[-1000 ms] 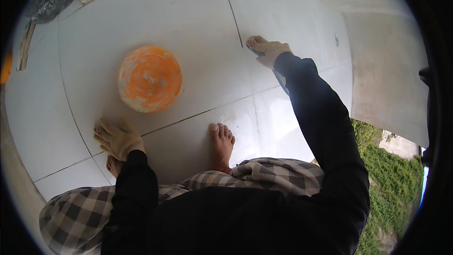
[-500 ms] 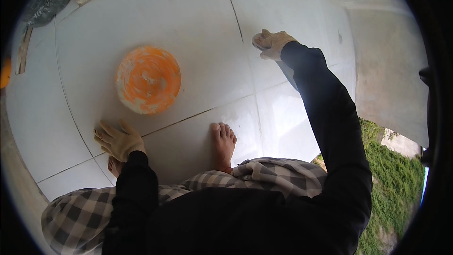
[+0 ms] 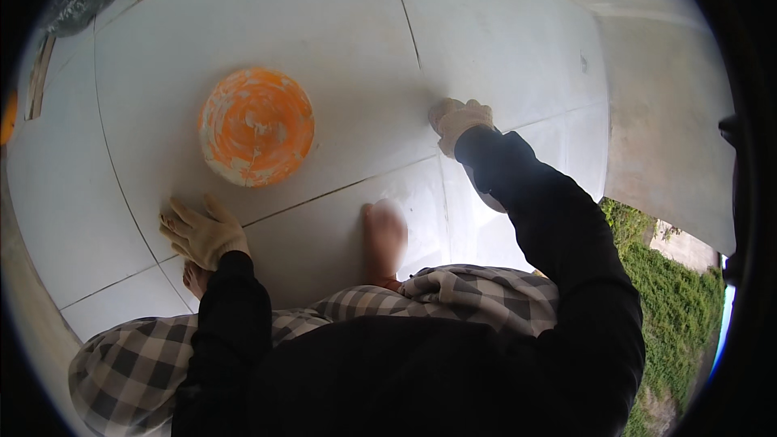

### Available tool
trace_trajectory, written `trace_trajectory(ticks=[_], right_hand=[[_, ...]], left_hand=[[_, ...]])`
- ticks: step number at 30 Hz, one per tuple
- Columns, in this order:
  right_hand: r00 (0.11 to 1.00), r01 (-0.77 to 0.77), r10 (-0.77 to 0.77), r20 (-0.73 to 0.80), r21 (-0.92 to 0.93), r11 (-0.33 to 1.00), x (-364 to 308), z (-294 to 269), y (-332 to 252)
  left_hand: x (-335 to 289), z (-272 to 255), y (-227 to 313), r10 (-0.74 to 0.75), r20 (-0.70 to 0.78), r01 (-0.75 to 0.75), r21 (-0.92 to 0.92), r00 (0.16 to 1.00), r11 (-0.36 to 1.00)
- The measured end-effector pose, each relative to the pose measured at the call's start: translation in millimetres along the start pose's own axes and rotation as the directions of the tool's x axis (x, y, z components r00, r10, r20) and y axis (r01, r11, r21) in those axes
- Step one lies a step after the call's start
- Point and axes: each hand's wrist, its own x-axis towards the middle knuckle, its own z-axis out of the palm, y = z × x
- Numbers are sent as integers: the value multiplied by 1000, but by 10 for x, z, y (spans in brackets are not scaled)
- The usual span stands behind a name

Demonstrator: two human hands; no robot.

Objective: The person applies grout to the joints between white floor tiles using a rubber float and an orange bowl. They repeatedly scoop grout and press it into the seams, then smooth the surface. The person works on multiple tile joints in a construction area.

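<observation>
My right hand, in a pale work glove, is closed round a flat grey tool at the tiled floor. The hand and sleeve hide most of this tool, so its exact kind does not show. To the left, my gloved left hand lies with fingers spread on the floor, beside my left foot, and holds nothing. Between and beyond both hands stands a round orange basin, smeared inside with whitish paste.
Large pale tiles with dark and light joint lines cover the floor. My bare right foot is planted between the hands. A dark, pale-streaked container and a wood strip lie far left. A concrete wall borders the right, with grass nearer.
My right hand has swept nearer to me and slightly left, with the grey tool. The left hand stays nearly in place; the basin appears slightly higher in view.
</observation>
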Motion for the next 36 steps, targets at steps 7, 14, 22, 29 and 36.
trace_trajectory(ticks=[7, 14, 22, 29, 36], right_hand=[[971, 229, -210, -112, 194, 954, 379, -387, 423], [998, 69, -69, -4, -48, 996, 716, -695, -16], [881, 201, -220, 420, 89, 976, -774, 1112, -39], [696, 225, -622, 358, 714, 663, -769, 861, 202], [642, 53, -736, 214, 946, 321, -177, 208, -72]], left_hand=[[-10, 38, 24, -6, 16, 6, 59, 1000, 998], [29, -4, 15, -29, 31, 28, 43, 999, 999], [12, 49, -18, -21, -2, 21, -20, 1000, 1000], [63, 108, -28, -45, 1, 45, -32, 999, 998], [246, -174, 203, -363, 75, 358, -436, 929, 826]])
